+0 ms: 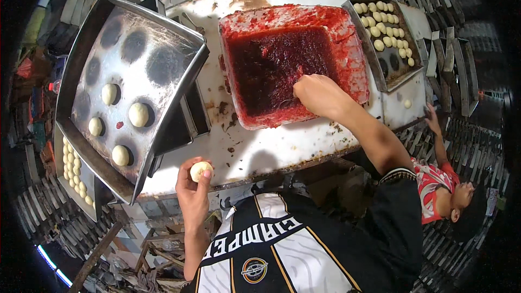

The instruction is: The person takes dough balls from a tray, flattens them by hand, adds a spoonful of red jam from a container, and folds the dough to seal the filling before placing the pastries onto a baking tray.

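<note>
My left hand is closed round a pale dough ball, the thumb pressed onto it, just off the table's near edge. My right hand reaches into a clear plastic tub with red-smeared walls. Its fingers are curled together at the surface of the dark red, jam-like filling; what they grip is hidden, though a small red bit sticks up beside them. To the left, a tilted metal baking tray carries several round dough balls and a small red speck.
A second metal tray at the far right holds rows of smaller dough balls. One loose dough ball lies on the white table near it. More dough balls fill a tray at lower left. Another person's hand touches the table's right edge.
</note>
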